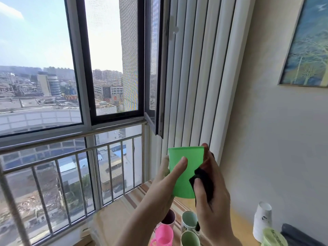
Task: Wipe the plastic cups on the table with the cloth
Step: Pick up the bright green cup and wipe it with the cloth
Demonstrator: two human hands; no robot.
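Window-side table [113, 217] with a green plastic cup [186, 174] held up above it.

Raised in front of the white vertical blinds [195, 77], the green cup is gripped by the left hand [165, 185], thumb laid across its near wall and fingers curled behind. A black cloth [204, 181] is pressed against the cup's right side by the right hand [213, 201], whose fingers are wrapped round the cloth. Below, on the striped tabletop, a pink cup [164, 236], a dark-lined cup [169, 217] and two pale green cups [189, 221] are gathered; a stack of white paper cups [262, 221] stands apart at the right. A framed painting [308, 47] is hung on the wall.
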